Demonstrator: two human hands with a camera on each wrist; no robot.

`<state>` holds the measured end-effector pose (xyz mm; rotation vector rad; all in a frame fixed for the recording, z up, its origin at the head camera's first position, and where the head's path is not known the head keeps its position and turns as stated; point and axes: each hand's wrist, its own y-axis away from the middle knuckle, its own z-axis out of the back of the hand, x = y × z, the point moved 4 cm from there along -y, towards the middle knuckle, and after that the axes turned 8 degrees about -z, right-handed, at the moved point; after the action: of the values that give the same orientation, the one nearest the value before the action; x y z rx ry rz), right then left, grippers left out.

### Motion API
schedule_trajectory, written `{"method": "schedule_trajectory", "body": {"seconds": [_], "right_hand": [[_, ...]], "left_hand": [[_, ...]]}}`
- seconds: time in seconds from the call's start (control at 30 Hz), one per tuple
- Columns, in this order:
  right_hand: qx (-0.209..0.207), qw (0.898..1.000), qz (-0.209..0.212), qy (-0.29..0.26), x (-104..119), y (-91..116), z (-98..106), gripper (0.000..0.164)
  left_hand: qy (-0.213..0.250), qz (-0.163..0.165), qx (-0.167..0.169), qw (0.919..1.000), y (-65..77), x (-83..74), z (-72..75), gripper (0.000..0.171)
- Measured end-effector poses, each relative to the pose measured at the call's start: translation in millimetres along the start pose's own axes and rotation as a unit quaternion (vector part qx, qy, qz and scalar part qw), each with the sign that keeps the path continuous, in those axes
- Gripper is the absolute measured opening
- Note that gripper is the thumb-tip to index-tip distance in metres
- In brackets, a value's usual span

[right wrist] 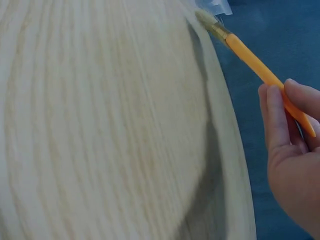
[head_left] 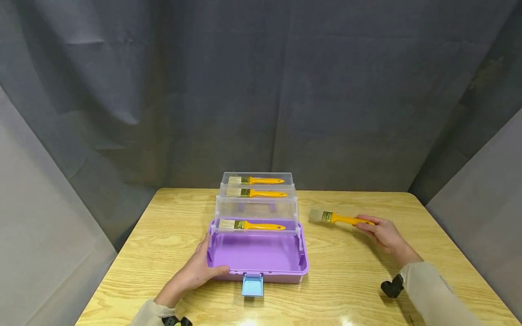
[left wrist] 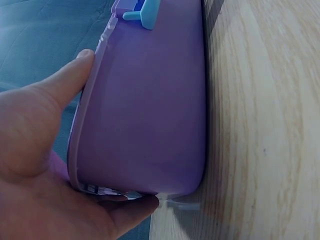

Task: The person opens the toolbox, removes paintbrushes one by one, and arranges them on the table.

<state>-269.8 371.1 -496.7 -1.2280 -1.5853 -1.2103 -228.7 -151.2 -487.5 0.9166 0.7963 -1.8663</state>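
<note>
A purple storage box (head_left: 281, 278) stands open on the table, its tiered clear trays (head_left: 257, 208) spread out behind. My left hand (head_left: 196, 268) grips the box's front left corner, with the thumb on the front rim and the fingers along the left side. To the right of the box, my right hand (head_left: 383, 232) pinches the end of a paintbrush's yellow handle (head_left: 344, 219). That paintbrush (right wrist: 252, 59) is held above the table, bristles to the left. Three similar brushes lie in the trays: a rear brush (head_left: 265, 180), a middle brush (head_left: 267, 194) and a front brush (head_left: 263, 226).
The box's light blue latch (head_left: 253, 286) hangs down at the front. Wooden table (head_left: 346, 271) surface extends on both sides of the box. A dark grey curtain (head_left: 346, 99) rises behind the table, with pale panels at the left and right.
</note>
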Motion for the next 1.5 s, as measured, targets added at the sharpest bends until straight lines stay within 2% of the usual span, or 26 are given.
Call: {"method": "schedule_trajectory", "body": {"seconds": [0.3,0.43,0.53,0.67,0.83,1.17,1.27,1.5], "right_hand": [[-0.045,0.997,-0.041,0.051,-16,-3,3,0.023],[-0.056,0.990,-0.074,0.106,-19,-2,-4,0.046],[-0.057,0.981,-0.108,0.148,-23,-1,-9,0.050],[-0.037,0.970,-0.140,0.194,-29,-1,-15,0.044],[0.018,0.958,-0.162,0.237,-36,0,-29,0.040],[0.098,0.950,-0.202,0.218,-44,3,-56,0.032],[0.105,0.949,-0.213,0.209,-48,3,-61,0.033],[0.105,0.955,-0.218,0.173,-53,1,-77,0.033]], "left_hand": [[0.009,-0.006,0.005,0.9999,-0.1,1.2,-0.4,0.119],[0.003,-0.003,0.003,1.0000,0.1,1.7,-0.2,0.119],[-0.005,0.004,0.002,1.0000,0.9,2.1,0.0,0.119],[-0.014,0.017,0.001,0.9998,1.8,2.6,0.5,0.119],[-0.010,0.013,-0.001,0.9999,1.6,2.2,1.2,0.119],[-0.016,0.014,0.002,0.9998,1.2,1.1,1.9,0.119],[-0.018,0.019,0.002,0.9997,1.1,1.3,2.1,0.119],[-0.018,0.025,0.003,0.9995,1.3,2.4,1.5,0.120]]}}
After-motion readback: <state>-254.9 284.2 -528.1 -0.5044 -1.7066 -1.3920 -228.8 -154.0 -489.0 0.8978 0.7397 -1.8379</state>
